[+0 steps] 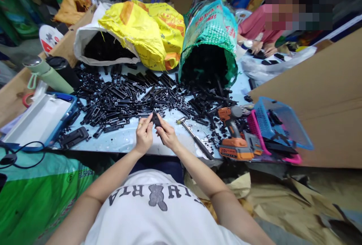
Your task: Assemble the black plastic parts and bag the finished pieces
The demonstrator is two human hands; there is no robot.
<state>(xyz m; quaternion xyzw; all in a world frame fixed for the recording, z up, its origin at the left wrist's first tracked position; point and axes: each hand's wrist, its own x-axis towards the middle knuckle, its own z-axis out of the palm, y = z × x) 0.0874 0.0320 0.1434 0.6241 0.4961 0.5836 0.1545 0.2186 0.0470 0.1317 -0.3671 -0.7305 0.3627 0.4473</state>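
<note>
So, both arms are brought in from the sides at a slant, elbows kept wide of the white shirt (149,214), and the hands are met pretty much dead centre, over the near side of the table (113,139). A slim black part (156,119) is held up between them, tilted a bit, with its lower end partly covered by the right hand (167,133). It's pinched on its left side by the left hand (144,133), thumb and fingers pointed up and inward, and a ring is worn there. The right one is curled around the other side, fingers bent. Narrow grip on both, nothing wide about it. How hard it's being squeezed can't be told from here.

Just beyond the fingers, a big pile of black pieces (121,94) is spread over the tabletop. A hammer (195,138) is laid at a slant to the right of the hands, untouched, with an orange cordless drill (234,135) stood beside it. A green woven sack (209,30) is propped behind, mouth facing the pile.
</note>
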